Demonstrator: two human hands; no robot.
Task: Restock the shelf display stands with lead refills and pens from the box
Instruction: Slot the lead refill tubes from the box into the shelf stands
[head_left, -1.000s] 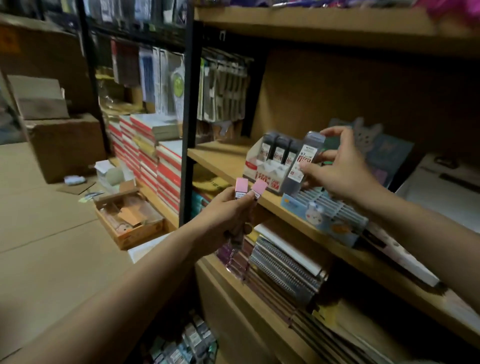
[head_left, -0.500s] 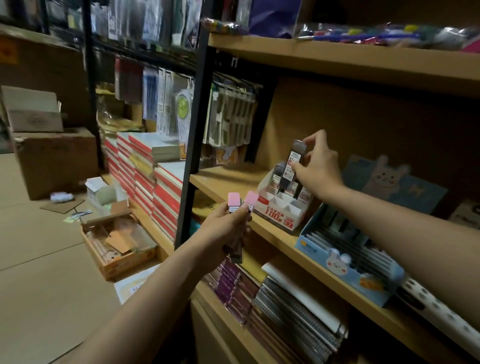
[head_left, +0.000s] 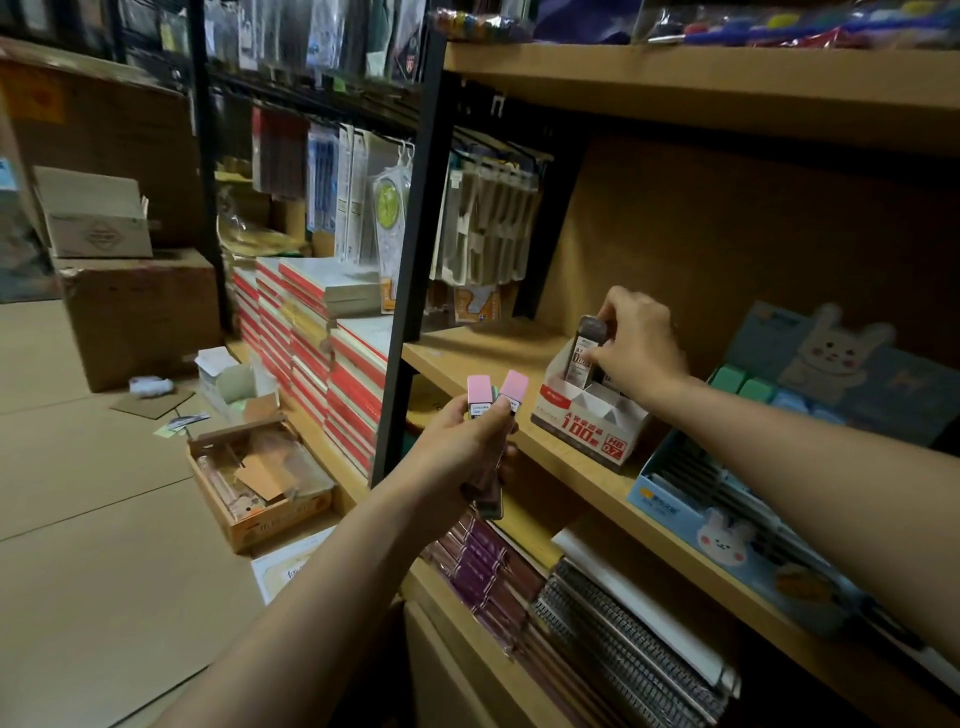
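Grey-capped and labelled in red and white, the lead refill case (head_left: 587, 349) that your right hand (head_left: 636, 347) held up above the display stand (head_left: 587, 420) half a second ago has now come down into a back slot of that white cardboard stand – your fingertips are curled round its top and pinch it, so it is not yet released. The stand sits on the wooden shelf (head_left: 566, 470), just beside the blue bunny tray (head_left: 691, 519) (its contents are too dim to name). Your left hand (head_left: 457, 452) has barely moved: it grips a small bundle of pink-capped refill cases (head_left: 496, 397) in a closed fist, held in front of the shelf edge, near the stand but apart from it. That reads as one more case seated and several waiting – the front pockets of the stand look empty. Let go only once the case stands square in its slot, since a tilted one could block its neighbour.
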